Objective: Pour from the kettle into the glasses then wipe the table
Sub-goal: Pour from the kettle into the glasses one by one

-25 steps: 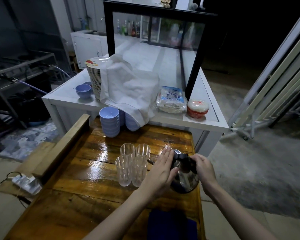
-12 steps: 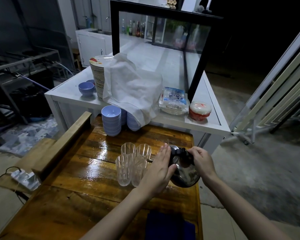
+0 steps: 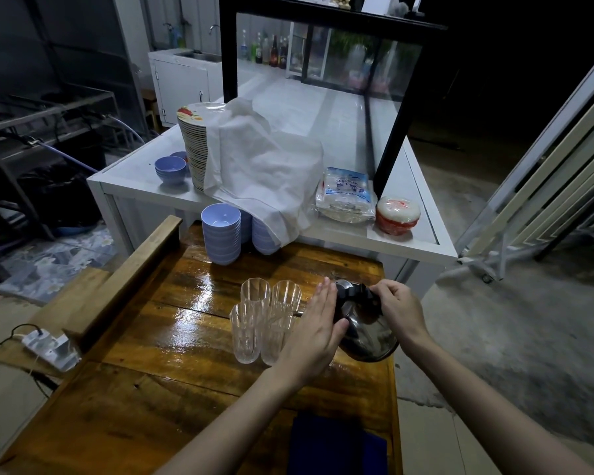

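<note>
four glasses (image 3: 266, 320) stand clustered in two rows at the middle of the wooden table (image 3: 172, 365) before you, touching one another. just to their right is the kettle (image 3: 366, 329), tilted with its spout toward them; your left hand (image 3: 314, 332) lies flat against its near left side, your right hand (image 3: 396, 308) wraps its handle from the right. a folded cloth (image 3: 333, 443) lies at the table's near edge, right of centre. stacks of bowls (image 3: 222, 234) sit at the far edge, against a white counter (image 3: 422, 240) behind. on that counter, left to right: more bowls (image 3: 170, 169), a stack of plates (image 3: 194, 145) under a draped sheet (image 3: 261, 169), a packet (image 3: 345, 197), a wrapped tub (image 3: 397, 214).
</note>
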Action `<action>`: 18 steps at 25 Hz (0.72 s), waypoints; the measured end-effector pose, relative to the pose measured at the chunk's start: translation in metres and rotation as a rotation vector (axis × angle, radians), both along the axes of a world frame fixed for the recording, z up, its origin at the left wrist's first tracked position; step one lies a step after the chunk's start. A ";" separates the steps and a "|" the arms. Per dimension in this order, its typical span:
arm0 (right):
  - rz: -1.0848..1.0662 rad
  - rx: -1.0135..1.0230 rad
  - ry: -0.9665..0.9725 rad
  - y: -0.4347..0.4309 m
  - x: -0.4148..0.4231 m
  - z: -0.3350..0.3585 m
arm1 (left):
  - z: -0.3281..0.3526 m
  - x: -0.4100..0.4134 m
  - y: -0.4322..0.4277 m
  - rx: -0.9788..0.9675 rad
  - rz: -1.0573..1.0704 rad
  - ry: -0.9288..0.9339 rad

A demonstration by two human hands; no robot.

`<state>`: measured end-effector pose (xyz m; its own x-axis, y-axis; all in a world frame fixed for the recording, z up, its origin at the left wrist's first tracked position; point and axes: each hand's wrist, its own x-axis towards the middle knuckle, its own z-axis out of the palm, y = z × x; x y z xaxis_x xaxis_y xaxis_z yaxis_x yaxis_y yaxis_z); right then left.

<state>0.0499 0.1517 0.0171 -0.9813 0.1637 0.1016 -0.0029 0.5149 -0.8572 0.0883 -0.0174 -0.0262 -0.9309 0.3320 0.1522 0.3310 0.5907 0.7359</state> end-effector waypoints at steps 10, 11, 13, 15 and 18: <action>0.008 0.102 0.041 0.004 -0.007 0.003 | 0.000 0.002 0.005 0.026 0.023 0.007; 0.013 0.112 0.047 0.003 -0.008 0.003 | -0.001 0.002 0.005 0.027 0.026 0.004; 0.015 0.131 0.054 0.003 -0.009 0.003 | -0.001 0.003 0.006 0.029 0.030 -0.005; 0.007 0.148 0.058 0.002 -0.008 0.003 | -0.001 0.003 0.005 0.029 0.033 -0.015; -0.007 0.151 0.047 0.000 -0.007 0.002 | -0.001 0.003 0.005 0.028 0.032 -0.026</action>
<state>0.0434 0.1517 0.0189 -0.9738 0.1498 0.1711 -0.0371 0.6379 -0.7692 0.0916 -0.0125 -0.0276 -0.9448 0.2979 0.1364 0.2925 0.5794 0.7607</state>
